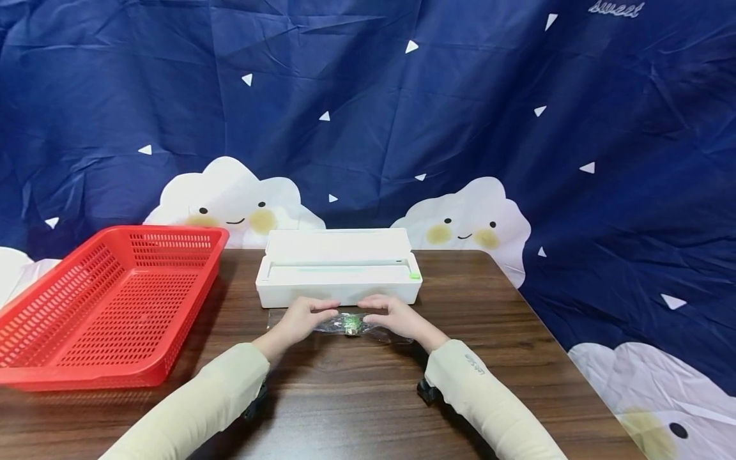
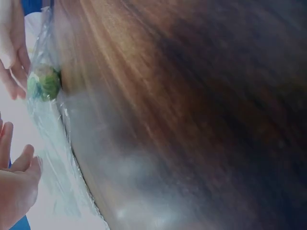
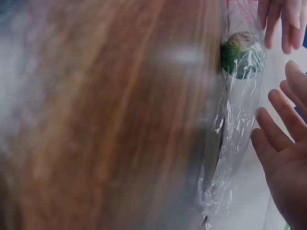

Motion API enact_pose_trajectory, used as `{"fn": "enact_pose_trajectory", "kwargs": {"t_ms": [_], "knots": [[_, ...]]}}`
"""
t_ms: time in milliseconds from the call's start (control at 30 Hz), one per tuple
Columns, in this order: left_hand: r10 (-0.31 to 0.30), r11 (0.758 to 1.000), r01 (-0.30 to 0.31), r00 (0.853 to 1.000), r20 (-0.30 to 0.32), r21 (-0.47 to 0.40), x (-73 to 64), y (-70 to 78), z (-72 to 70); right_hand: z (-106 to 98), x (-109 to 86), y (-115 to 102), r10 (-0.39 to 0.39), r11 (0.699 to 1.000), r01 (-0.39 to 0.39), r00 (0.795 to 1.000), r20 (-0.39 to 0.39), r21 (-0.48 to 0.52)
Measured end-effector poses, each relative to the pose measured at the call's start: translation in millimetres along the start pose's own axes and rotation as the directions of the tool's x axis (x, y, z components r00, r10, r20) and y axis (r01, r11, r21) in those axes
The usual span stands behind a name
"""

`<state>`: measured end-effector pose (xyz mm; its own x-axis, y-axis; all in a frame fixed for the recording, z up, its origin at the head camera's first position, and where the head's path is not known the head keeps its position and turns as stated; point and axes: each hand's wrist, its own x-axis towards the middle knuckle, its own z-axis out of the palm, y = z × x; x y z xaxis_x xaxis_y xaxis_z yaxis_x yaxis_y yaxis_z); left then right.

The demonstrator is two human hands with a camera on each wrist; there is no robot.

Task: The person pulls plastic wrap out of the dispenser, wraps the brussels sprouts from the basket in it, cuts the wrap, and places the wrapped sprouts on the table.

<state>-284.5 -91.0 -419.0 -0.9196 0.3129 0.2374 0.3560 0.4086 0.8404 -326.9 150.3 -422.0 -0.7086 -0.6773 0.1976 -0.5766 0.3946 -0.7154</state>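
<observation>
A small round green vegetable (image 1: 352, 324) lies wrapped in a strip of clear cling film (image 3: 235, 110), in front of a white cling film dispenser box (image 1: 339, 294). My left hand (image 1: 301, 317) is just left of the vegetable, fingers extended toward the middle. On the other side, my right hand (image 1: 399, 316) mirrors it, its fingertips near the box's front wall. Both wrist views show spread fingers close beside the film, and neither hand grips anything. In the left wrist view the vegetable (image 2: 44, 82) shows through the crinkled plastic.
The dispenser's white lid (image 1: 339, 246) stands raised at the back, and a green slider (image 1: 414, 276) sits at its right end. A red plastic basket (image 1: 132, 377) occupies the left of the brown wooden table (image 1: 356, 409). Behind hangs a dark blue cloth (image 1: 356, 76) with clouds.
</observation>
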Motion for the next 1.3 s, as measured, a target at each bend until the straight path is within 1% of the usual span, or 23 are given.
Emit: {"fn": "enact_pose_trajectory", "kwargs": {"t_ms": [200, 233, 333, 433, 467, 500, 700, 767, 800, 900, 1033, 1100, 1200, 1300], "knots": [[-0.047, 0.999, 0.045, 0.998, 0.043, 0.029, -0.8, 0.5, 2.2, 3, 3.2, -2, 0.024, 1.0, -0.023, 0.998, 0.056, -0.011], [-0.054, 0.998, 0.053, 0.997, 0.05, 0.033, -1.2, 0.4, 2.1, 2, 2.5, -7, 0.026, 1.0, -0.025, 0.997, 0.066, -0.015], [-0.081, 0.996, 0.078, 0.994, 0.068, 0.045, -1.9, -1.0, 2.6, 3, 2.6, -8, 0.044, 0.999, -0.042, 0.995, 0.088, -0.024], [-0.103, 0.993, 0.098, 0.992, 0.07, 0.071, -2.0, -2.4, 3.9, 4, 3.3, -7, 0.07, 0.997, -0.067, 0.991, 0.11, -0.035], [-0.106, 0.991, 0.1, 0.992, 0.067, 0.083, -1.9, -3.3, 4.3, 5, 4.5, -1, 0.081, 0.996, -0.076, 0.99, 0.113, -0.046], [-0.111, 0.99, 0.105, 0.992, 0.064, 0.097, -1.8, -4.1, 4.8, 6, 5.1, 0, 0.087, 0.995, -0.081, 0.989, 0.116, -0.058], [-0.12, 0.979, 0.105, 0.99, 0.078, 0.175, -2.2, -8.1, 7.1, 8, 7.0, 2, 0.099, 0.986, -0.079, 0.986, 0.133, -0.144], [-0.119, 0.975, 0.1, 0.99, 0.082, 0.198, -2.2, -9.2, 8.3, 8, 7.7, 1, 0.12, 0.982, -0.098, 0.984, 0.133, -0.163], [-0.126, 0.973, 0.107, 0.989, 0.083, 0.202, -2.1, -9.4, 9.1, 9, 8.2, 1, 0.13, 0.98, -0.107, 0.983, 0.132, -0.167], [-0.108, 0.964, 0.087, 0.992, 0.07, 0.251, -0.9, -11.2, 11.3, 9, 9.9, 0, 0.152, 0.973, -0.126, 0.98, 0.126, -0.194], [-0.096, 0.947, 0.079, 0.994, 0.042, 0.312, 1.0, -12.3, 13.7, 9, 12.0, 0, 0.15, 0.965, -0.118, 0.981, 0.124, -0.235], [-0.085, 0.937, 0.069, 0.996, 0.032, 0.342, 1.9, -13.1, 14.6, 10, 12.7, 0, 0.162, 0.96, -0.127, 0.979, 0.125, -0.248], [-0.082, 0.931, 0.066, 0.996, 0.029, 0.36, 3.9, -14.7, 16.1, 10, 13.9, -1, 0.2, 0.949, -0.163, 0.973, 0.116, -0.27], [-0.087, 0.93, 0.069, 0.996, 0.033, 0.361, 5.7, -15.5, 18.0, 10, 14.8, -3, 0.231, 0.939, -0.193, 0.967, 0.107, -0.284]]}}
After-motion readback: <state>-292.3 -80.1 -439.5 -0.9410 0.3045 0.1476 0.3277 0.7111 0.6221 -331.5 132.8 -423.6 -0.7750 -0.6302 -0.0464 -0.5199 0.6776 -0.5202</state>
